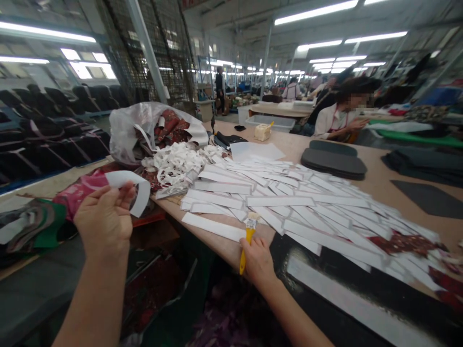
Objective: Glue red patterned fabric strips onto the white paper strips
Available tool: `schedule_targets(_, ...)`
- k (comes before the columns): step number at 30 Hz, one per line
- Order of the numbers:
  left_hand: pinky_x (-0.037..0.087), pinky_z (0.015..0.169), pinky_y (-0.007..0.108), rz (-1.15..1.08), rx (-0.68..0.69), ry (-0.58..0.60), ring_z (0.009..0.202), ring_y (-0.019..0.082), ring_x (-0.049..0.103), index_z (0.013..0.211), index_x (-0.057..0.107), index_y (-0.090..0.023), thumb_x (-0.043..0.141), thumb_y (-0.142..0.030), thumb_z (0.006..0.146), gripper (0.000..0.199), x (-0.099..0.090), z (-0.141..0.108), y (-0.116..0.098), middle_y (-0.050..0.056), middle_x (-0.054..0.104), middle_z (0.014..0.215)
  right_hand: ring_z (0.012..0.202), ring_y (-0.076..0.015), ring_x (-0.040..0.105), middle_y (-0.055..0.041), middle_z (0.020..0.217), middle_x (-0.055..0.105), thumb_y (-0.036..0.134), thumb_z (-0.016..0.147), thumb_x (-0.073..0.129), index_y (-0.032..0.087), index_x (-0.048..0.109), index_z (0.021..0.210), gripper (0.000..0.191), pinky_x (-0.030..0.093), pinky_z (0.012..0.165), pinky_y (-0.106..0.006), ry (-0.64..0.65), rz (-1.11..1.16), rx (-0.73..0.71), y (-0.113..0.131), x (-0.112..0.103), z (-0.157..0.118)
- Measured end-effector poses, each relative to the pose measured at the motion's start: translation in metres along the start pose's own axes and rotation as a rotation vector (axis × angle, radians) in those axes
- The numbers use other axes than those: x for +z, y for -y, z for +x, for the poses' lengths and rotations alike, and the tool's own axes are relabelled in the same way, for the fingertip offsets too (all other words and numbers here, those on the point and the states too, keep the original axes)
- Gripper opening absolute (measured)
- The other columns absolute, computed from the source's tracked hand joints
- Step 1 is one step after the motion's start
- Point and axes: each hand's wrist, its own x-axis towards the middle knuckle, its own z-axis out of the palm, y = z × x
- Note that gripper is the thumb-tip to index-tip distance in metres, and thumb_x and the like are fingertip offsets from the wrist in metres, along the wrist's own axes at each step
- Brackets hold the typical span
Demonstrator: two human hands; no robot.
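Observation:
My left hand (106, 212) pinches a white strip (140, 195) that curls over and hangs free left of the table. In my right hand (258, 260) is a paintbrush (246, 250) with a yellow handle, its pale bristles pointing away from me. A single white strip (213, 227) lies at the table's near edge, just left of the brush. Beyond it spreads a heap of loose white strips (282, 200). To the right, one long white strip (347, 301) rests on a black board (311, 270) whose surface has whitish smears.
A clear plastic bag (125, 132) with dark red scraps stands behind white offcuts (177, 164). At the back are a cream tub (263, 131) and stacked dark grey pieces (333, 161). A co-worker (336, 115) sits across the table. Folded fabrics (47, 221) lie at left.

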Motion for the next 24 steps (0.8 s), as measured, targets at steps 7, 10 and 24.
schedule_targets(7,0.046,0.060,0.023,0.438,0.158,0.158,0.057,0.009,0.052,0.084,0.061,-0.019,0.070,-0.028,0.066,0.023,-0.005,-0.065,0.003,-0.005,0.059,0.070,0.079,-0.0211,0.051,-0.0071,0.076,0.058,0.009,0.079,0.042,0.018,0.059,0.101,0.030,0.038,0.078,-0.034,-0.157,0.144,0.042,-0.013,-0.012,-0.010)
schedule_targets(10,0.044,0.059,0.023,0.706,0.181,0.478,0.062,0.012,0.053,0.082,0.064,-0.020,0.066,-0.035,0.070,0.020,0.005,-0.115,-0.005,-0.003,0.060,0.069,0.083,-0.0202,0.054,-0.0080,0.085,0.060,0.018,0.085,0.041,0.019,0.057,0.103,0.024,0.042,0.077,-0.033,-0.285,0.468,0.123,-0.025,-0.044,-0.017)
schedule_targets(24,0.032,0.039,0.017,0.156,-0.769,0.938,0.041,0.007,0.045,0.076,0.055,-0.016,0.068,-0.037,0.066,0.027,0.095,-0.258,0.076,-0.005,0.052,0.050,0.081,-0.0177,0.063,-0.0038,0.090,0.064,0.043,0.077,0.055,0.026,0.056,0.105,0.033,0.049,0.072,-0.026,-0.170,0.609,0.755,-0.109,-0.123,-0.189)
